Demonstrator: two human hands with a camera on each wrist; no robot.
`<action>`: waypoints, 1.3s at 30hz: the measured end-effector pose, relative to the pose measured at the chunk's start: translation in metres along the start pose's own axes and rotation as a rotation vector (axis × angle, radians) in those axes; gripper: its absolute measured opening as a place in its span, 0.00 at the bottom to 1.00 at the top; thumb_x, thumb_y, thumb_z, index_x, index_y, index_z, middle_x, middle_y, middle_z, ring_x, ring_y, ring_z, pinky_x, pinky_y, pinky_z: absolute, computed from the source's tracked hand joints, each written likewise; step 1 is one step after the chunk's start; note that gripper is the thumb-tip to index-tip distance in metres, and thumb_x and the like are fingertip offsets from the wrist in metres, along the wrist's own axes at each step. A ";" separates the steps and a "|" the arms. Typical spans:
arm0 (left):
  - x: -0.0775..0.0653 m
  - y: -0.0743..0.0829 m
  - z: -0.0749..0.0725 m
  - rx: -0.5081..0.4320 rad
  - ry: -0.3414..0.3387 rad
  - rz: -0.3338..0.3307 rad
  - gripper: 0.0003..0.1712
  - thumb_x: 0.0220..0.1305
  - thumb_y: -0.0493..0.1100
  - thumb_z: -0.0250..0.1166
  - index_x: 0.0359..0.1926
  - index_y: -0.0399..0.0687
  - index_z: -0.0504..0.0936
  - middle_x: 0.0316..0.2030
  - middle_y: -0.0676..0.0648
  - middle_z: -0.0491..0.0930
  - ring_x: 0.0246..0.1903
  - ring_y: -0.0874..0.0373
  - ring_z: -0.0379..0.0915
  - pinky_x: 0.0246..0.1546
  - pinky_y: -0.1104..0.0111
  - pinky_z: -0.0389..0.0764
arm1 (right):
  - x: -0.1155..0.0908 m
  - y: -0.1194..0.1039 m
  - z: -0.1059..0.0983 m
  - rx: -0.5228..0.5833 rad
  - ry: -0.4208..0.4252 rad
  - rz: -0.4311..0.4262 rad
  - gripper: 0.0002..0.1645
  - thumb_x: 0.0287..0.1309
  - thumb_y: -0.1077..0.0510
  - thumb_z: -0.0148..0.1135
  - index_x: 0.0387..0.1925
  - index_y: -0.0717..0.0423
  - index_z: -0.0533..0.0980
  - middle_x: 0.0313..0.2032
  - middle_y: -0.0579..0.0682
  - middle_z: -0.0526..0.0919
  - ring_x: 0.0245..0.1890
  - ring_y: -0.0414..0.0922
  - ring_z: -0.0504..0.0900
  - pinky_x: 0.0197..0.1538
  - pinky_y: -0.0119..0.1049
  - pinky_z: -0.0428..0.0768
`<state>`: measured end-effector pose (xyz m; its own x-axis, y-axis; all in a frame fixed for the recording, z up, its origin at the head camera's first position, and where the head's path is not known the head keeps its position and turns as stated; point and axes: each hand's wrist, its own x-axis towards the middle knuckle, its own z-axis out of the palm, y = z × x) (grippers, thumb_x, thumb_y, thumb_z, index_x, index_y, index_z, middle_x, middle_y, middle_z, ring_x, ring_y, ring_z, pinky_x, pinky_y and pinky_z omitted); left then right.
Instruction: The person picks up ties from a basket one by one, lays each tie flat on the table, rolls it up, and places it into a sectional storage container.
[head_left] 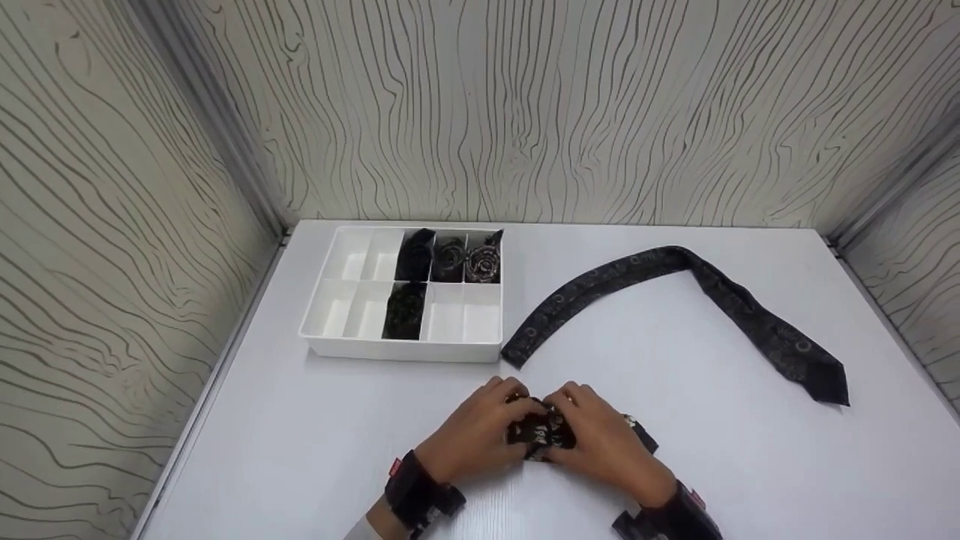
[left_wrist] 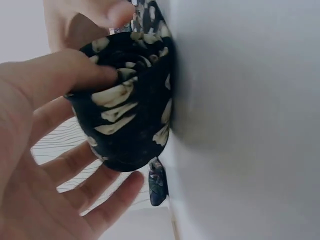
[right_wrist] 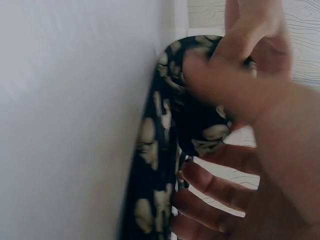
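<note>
A black necktie with cream skull-like figures (head_left: 532, 433) lies partly rolled up at the front of the table. My left hand (head_left: 480, 429) grips the roll from the left; in the left wrist view its thumb dips into the coil (left_wrist: 132, 107) while the fingers spread around the outside. From the right, my right hand (head_left: 600, 442) holds the same roll between thumb and fingers. The tie's flat tail (right_wrist: 150, 165) runs along the table under the right hand, its end (head_left: 643, 433) showing beyond that hand.
A white divided tray (head_left: 405, 351) stands behind the hands, to the left. Several rolled dark ties, one of them (head_left: 483, 262) showing its spiral, fill some compartments. Another dark patterned tie (head_left: 600, 281) lies bent across the right side. Patterned panels (head_left: 487, 112) enclose the table.
</note>
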<state>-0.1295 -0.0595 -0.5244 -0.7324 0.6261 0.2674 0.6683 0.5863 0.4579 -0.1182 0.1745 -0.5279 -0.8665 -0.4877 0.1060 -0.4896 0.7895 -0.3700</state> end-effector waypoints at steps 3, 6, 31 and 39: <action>-0.001 0.000 0.000 0.013 0.013 0.004 0.28 0.54 0.47 0.81 0.56 0.59 0.84 0.52 0.56 0.81 0.49 0.63 0.76 0.53 0.70 0.79 | 0.000 -0.001 0.001 -0.019 0.028 0.011 0.40 0.44 0.43 0.86 0.58 0.47 0.79 0.49 0.44 0.79 0.50 0.43 0.79 0.52 0.47 0.86; -0.001 0.000 0.000 0.061 0.037 0.015 0.24 0.51 0.49 0.82 0.50 0.60 0.86 0.49 0.57 0.82 0.47 0.62 0.76 0.50 0.70 0.77 | 0.001 -0.003 0.002 0.001 0.036 0.014 0.41 0.43 0.43 0.86 0.59 0.46 0.78 0.48 0.43 0.79 0.49 0.42 0.80 0.51 0.46 0.86; 0.001 0.007 0.005 0.127 0.025 -0.019 0.31 0.54 0.55 0.80 0.60 0.65 0.84 0.48 0.55 0.81 0.45 0.61 0.71 0.49 0.69 0.75 | 0.003 -0.003 0.003 0.023 0.036 0.007 0.40 0.44 0.52 0.87 0.60 0.48 0.77 0.50 0.45 0.77 0.52 0.45 0.81 0.55 0.49 0.87; 0.002 0.007 0.003 0.116 0.020 -0.026 0.27 0.53 0.51 0.80 0.56 0.62 0.85 0.49 0.55 0.82 0.46 0.61 0.73 0.51 0.68 0.77 | 0.004 -0.004 0.002 0.009 0.043 -0.020 0.43 0.45 0.52 0.86 0.64 0.50 0.76 0.52 0.47 0.79 0.52 0.45 0.79 0.57 0.48 0.85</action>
<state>-0.1260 -0.0527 -0.5238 -0.7510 0.6007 0.2739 0.6591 0.6581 0.3640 -0.1191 0.1690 -0.5275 -0.8598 -0.4872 0.1528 -0.5065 0.7763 -0.3754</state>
